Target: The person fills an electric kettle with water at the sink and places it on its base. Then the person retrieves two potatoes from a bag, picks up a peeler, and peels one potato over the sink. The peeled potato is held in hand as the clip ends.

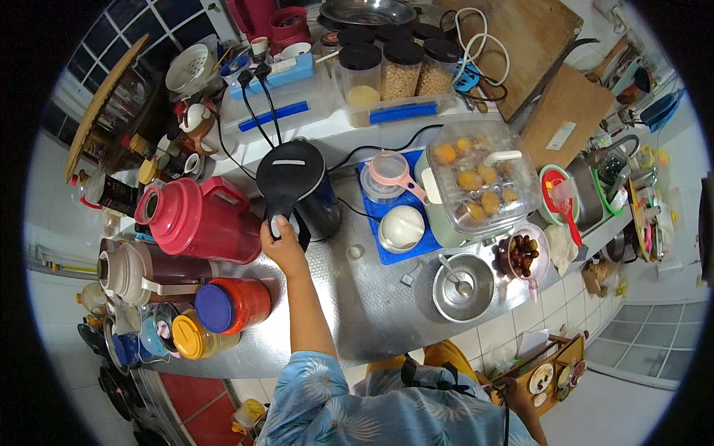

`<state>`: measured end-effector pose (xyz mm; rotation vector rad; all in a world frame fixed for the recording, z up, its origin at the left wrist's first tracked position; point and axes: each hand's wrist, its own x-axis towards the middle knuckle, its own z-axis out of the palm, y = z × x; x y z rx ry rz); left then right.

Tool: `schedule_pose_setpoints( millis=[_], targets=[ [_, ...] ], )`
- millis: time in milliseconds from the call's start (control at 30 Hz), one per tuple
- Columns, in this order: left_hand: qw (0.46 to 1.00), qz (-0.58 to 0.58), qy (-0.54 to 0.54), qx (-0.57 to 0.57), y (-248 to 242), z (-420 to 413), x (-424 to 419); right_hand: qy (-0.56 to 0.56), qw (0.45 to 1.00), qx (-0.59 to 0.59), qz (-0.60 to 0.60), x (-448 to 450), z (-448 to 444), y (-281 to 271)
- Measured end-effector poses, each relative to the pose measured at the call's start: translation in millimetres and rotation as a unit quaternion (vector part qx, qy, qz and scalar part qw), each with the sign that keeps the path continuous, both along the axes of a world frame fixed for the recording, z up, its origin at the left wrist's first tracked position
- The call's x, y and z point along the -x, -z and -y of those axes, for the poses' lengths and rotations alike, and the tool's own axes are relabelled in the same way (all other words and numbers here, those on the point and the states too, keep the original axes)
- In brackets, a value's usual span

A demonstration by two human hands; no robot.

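My left hand (285, 245) is wrapped around the handle of a black electric kettle (318, 214), thumb on top. The kettle stands upright near the back of the metal counter (357, 312), its black lid (293, 167) closed. Immediately left, a pink thermos flask (195, 223) leans over the counter. My right hand (509, 389) hangs low at my side, in shadow, near a wooden cart (549, 368); its fingers are not clear. Right of the kettle, a white rounded appliance (400, 228) and a pink-rimmed strainer (389, 168) sit on a blue tray (390, 257).
A steamer with a clear lid (482, 184) holds yellowish round food. In front are a steel bowl (474, 301) with a spoon and a pink bowl (541, 245) of dark red fruit. A red jar with a purple lid (248, 305) and a yellow-lidded jar (220, 334) stand at left.
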<state>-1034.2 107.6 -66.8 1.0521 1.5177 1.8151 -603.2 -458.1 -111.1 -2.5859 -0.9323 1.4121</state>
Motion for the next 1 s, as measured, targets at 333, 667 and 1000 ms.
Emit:
schedule_pose_setpoints(
  millis=[333,667,1000],
  targets=[
    [1.000,0.006,0.003,0.000,17,35,-2,0.058,0.995,-0.035,-0.072,-15,22,35],
    [0.972,0.115,0.201,0.043,0,49,26,-0.061,0.997,0.026,-0.027,-1,-30,-1],
    [0.911,0.104,0.332,0.220,-32,40,55,-0.189,0.980,-0.056,0.002,-41,-18,43]
  ],
)
